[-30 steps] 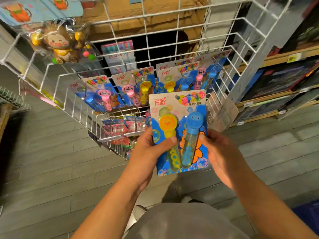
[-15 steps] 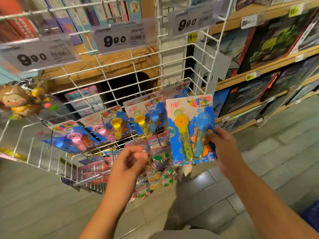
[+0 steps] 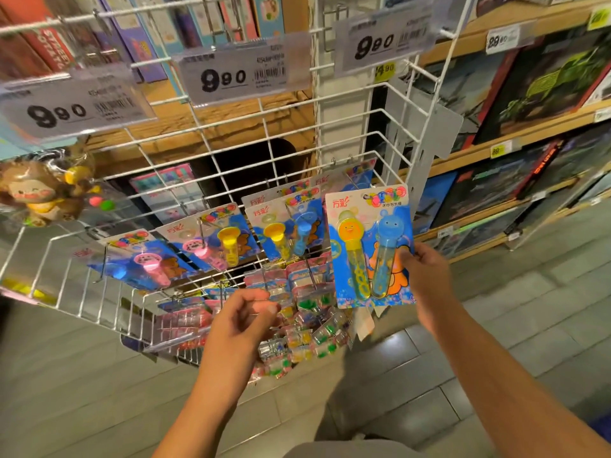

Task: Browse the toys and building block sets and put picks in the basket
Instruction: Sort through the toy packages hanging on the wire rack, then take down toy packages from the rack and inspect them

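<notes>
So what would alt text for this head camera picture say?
A person's right hand holds a blue bubble wand card by its edge before a white wire rack of similar cards under 9.90 price tags. The left hand hovers, holding nothing.

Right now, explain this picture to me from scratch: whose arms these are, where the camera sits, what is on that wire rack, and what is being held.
There is no machine here. A person wears a wide-angle camera on the head, looking forward and down, so the two bare arms coming from the bottom edge are their own. There is one view only.

The right hand has a grip on a blue bubble wand card by its right edge: a card with a yellow wand and a blue wand under clear plastic. The left hand holds nothing; its fingers are loosely curled in front of the small packets hanging low on the rack.

The white wire rack carries more bubble wand cards on hooks, a bagged monkey toy at the left, and price tags reading 9.90 above. Boxed sets fill wooden shelves to the right. No shopping basket is in view.
</notes>
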